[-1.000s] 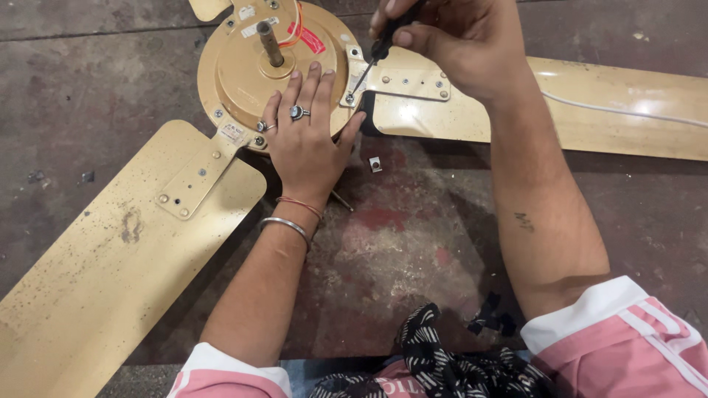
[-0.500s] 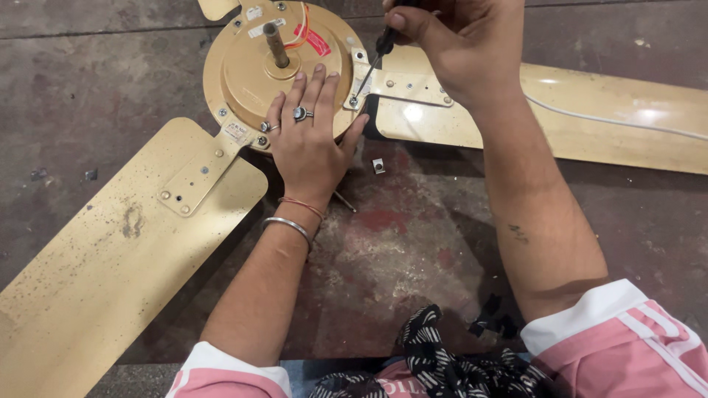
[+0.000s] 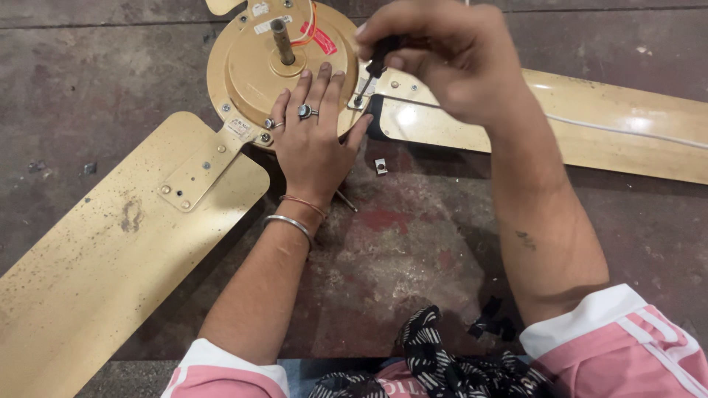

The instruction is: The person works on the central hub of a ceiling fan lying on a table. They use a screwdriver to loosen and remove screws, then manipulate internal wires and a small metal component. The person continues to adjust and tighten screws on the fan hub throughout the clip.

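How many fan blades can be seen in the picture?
3. One blade stretches to the lower left, one blade to the right, partly under the right hand, and only the stub of a third blade shows at the top edge.

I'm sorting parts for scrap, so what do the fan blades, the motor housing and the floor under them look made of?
The fan blades look like thin sheet metal painted cream-gold, speckled with rust-like spots. The motor housing seems painted metal in glossier gold, with screws at the rim. The floor looks like worn concrete with patchy reddish paint.
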